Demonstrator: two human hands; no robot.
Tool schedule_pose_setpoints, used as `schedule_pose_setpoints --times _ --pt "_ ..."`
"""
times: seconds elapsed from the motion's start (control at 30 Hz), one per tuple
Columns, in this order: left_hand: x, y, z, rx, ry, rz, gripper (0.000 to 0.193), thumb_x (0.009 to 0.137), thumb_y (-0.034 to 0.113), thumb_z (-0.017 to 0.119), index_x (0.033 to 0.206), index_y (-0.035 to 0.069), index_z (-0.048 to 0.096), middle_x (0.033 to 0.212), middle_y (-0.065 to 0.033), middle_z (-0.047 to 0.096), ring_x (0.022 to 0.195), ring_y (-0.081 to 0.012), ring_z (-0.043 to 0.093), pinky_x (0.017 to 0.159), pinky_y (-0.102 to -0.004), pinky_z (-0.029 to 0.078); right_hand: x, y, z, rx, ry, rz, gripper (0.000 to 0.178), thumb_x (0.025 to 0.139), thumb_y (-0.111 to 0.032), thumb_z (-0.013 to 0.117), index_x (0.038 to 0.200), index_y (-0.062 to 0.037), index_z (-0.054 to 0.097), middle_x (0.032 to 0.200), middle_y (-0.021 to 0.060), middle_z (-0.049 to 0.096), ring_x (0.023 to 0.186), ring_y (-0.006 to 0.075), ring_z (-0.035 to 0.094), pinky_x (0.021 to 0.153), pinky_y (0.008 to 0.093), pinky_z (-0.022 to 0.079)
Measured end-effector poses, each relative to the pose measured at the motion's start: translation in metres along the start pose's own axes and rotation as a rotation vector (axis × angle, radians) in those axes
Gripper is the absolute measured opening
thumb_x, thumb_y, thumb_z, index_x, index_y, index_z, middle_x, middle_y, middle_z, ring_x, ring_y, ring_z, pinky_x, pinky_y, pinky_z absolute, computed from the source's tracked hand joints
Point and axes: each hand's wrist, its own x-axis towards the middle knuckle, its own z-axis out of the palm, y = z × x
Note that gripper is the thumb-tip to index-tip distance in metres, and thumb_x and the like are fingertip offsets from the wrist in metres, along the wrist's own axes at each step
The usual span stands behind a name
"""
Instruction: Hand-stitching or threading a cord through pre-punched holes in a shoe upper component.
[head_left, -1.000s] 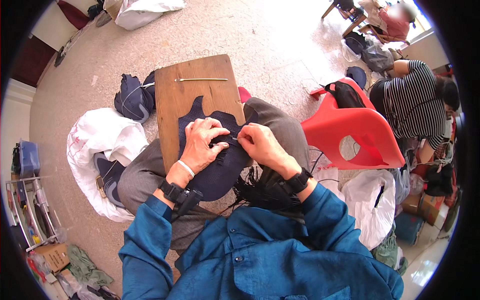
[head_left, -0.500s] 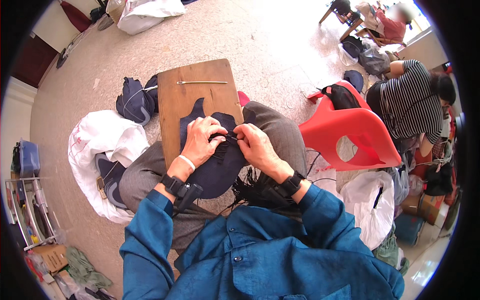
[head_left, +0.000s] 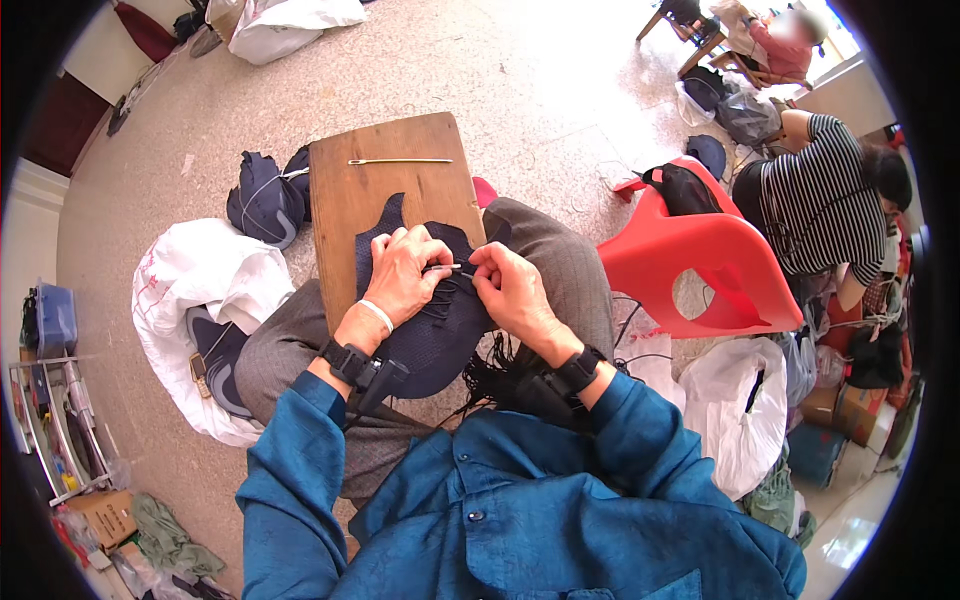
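Observation:
A dark navy shoe upper lies over the near end of a wooden board and overhangs toward my lap. Black lace rows cross its middle. My left hand rests on it, thumb and fingers closed on a thin pale tool whose short tip shows. Close to that tip, my right hand pinches a black shoelace, mostly hidden by the fingers. A long metal needle lies across the far part of the board. Black laces hang in a bunch by my right thigh.
A red plastic stool bearing a black item stands at my right. Left of the board are a tied navy bundle and a white sack with more uppers. A co-worker in stripes bends at right; another person sits farther back.
My left hand has turned slightly, and the pale tool's tip now shows between the hands. The right hand keeps its pinch beside it. The whole view has shifted a little.

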Motion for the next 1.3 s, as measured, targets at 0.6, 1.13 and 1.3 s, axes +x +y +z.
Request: schedule_pose_setpoints --times 0.6,1.13,1.3 --pt "0.004 -0.011 -0.002 0.002 -0.065 0.029 0.009 0.082 0.019 0.078 0.086 0.015 0.071 0.091 -0.0028 0.06 0.102 -0.0228 0.059 0.096 -0.0422 0.032 0.009 0.004 0.003 0.108 -0.075 0.053 0.017 0.089 -0.001 0.065 0.106 -0.0019 0.064 0.08 0.006 0.067 0.069 0.0137 0.064 0.067 0.0291 0.054" --pt "0.006 -0.016 -0.011 -0.015 -0.128 0.059 0.006 0.084 0.017 0.073 0.085 0.013 0.069 0.091 -0.0051 0.06 0.101 -0.0242 0.059 0.094 -0.0421 0.033 0.001 0.004 0.006 0.215 -0.018 0.114 0.021 0.09 0.001 0.063 0.111 0.0003 0.064 0.087 0.0079 0.07 0.076 0.0125 0.067 0.072 0.0281 0.056" --pt "0.009 -0.03 -0.016 0.014 -0.114 0.144 0.006 0.085 0.015 0.072 0.085 0.01 0.068 0.09 -0.0082 0.059 0.093 -0.028 0.061 0.086 -0.043 0.041 -0.001 0.007 0.003 0.222 -0.005 0.041 0.022 0.091 0.002 0.059 0.113 0.0006 0.063 0.088 0.009 0.071 0.077 0.0134 0.068 0.074 0.0283 0.056"
